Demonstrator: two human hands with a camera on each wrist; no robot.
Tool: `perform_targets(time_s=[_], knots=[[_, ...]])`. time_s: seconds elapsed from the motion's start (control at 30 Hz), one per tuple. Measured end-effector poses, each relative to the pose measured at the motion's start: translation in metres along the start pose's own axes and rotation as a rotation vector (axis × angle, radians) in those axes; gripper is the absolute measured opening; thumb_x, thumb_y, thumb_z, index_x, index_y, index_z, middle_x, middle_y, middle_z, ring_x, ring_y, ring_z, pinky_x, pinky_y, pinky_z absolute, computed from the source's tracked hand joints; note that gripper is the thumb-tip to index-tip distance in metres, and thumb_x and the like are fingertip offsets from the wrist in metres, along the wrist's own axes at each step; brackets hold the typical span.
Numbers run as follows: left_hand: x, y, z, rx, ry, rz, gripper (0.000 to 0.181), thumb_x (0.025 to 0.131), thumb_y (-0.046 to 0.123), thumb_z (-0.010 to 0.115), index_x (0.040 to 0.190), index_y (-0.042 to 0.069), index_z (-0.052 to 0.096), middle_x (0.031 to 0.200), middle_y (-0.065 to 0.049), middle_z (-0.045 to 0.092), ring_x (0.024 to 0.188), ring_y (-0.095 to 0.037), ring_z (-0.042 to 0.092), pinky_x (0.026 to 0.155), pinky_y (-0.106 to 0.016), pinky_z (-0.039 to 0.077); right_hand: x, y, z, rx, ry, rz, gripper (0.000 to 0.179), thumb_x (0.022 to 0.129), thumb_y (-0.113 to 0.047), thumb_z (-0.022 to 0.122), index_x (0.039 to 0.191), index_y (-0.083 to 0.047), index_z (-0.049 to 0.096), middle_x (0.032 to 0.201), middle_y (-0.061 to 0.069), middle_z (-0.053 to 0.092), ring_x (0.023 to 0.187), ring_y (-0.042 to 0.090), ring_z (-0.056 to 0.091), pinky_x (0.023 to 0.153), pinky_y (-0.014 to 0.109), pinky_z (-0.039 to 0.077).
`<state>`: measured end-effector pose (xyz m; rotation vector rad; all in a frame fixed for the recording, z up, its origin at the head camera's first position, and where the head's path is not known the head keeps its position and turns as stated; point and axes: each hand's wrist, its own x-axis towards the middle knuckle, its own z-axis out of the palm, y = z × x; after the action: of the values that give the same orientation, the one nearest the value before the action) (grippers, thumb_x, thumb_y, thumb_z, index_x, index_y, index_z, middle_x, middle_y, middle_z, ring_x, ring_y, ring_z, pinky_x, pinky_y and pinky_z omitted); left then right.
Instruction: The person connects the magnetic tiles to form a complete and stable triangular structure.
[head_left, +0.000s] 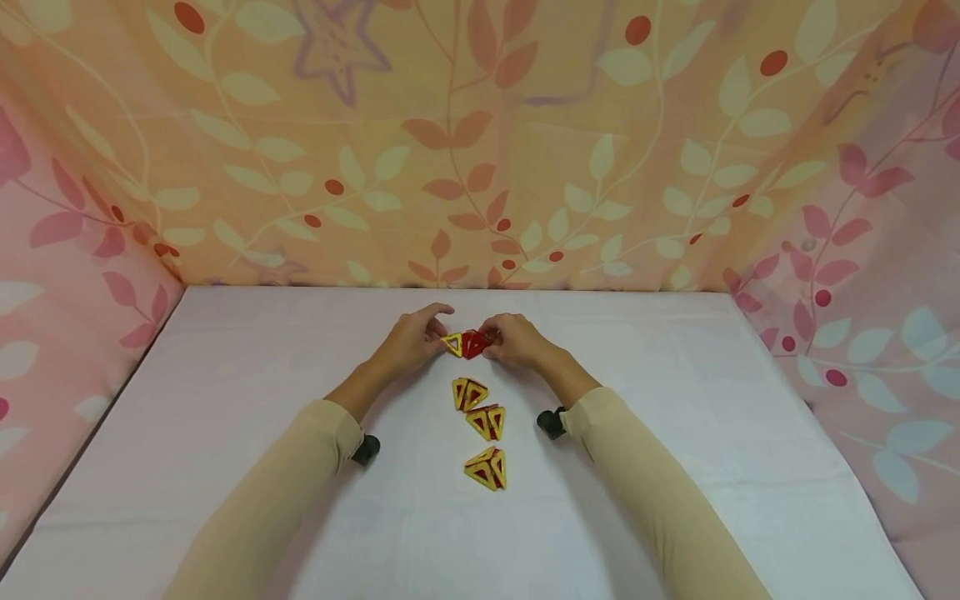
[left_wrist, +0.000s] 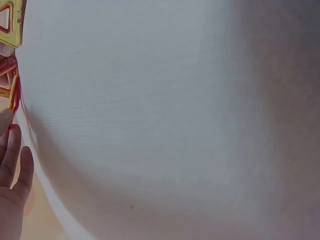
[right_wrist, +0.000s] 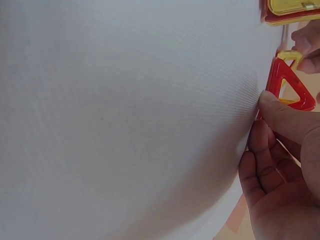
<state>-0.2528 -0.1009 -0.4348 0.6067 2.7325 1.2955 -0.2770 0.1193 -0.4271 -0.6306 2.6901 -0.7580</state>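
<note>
At the far middle of the table, my left hand (head_left: 416,337) pinches a yellow triangular magnetic tile (head_left: 453,343) by its outer corner, index finger raised. From the other side, my right hand (head_left: 517,337) grips red triangular magnetic tiles (head_left: 472,343) joined beside it. The right wrist view shows thumb and fingers on the red triangle (right_wrist: 299,95), with the yellow tile (right_wrist: 289,56) behind, at the left hand's fingertips (right_wrist: 306,44). The left wrist view catches only part of the pieces, a red and yellow edge (left_wrist: 11,82) at its border.
Nearer on the white-covered table (head_left: 225,375) lie three yellow and red tile clusters in a line: a far one (head_left: 469,393), a middle one (head_left: 487,422) almost touching it, and a near one (head_left: 487,468). Patterned cloth (head_left: 465,167) walls the back and sides.
</note>
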Motion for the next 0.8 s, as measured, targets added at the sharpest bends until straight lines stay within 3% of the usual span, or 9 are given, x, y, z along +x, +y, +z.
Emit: perform_targets(time_s=[0.8], knots=[[0.003, 0.011, 0.001, -0.006, 0.018, 0.030, 0.053, 0.087, -0.007, 0.070, 0.136, 0.000, 0.053, 0.101, -0.016, 0.070, 0.093, -0.026, 0.066, 0.089, -0.040, 0.054, 0.000, -0.001, 0.000, 0.001, 0.004, 0.012, 0.028, 0.090, -0.008, 0.073, 0.116, -0.002, 0.068, 0.098, 0.007, 0.066, 0.090, 0.021, 0.057, 0.086, 0.034, 0.049]])
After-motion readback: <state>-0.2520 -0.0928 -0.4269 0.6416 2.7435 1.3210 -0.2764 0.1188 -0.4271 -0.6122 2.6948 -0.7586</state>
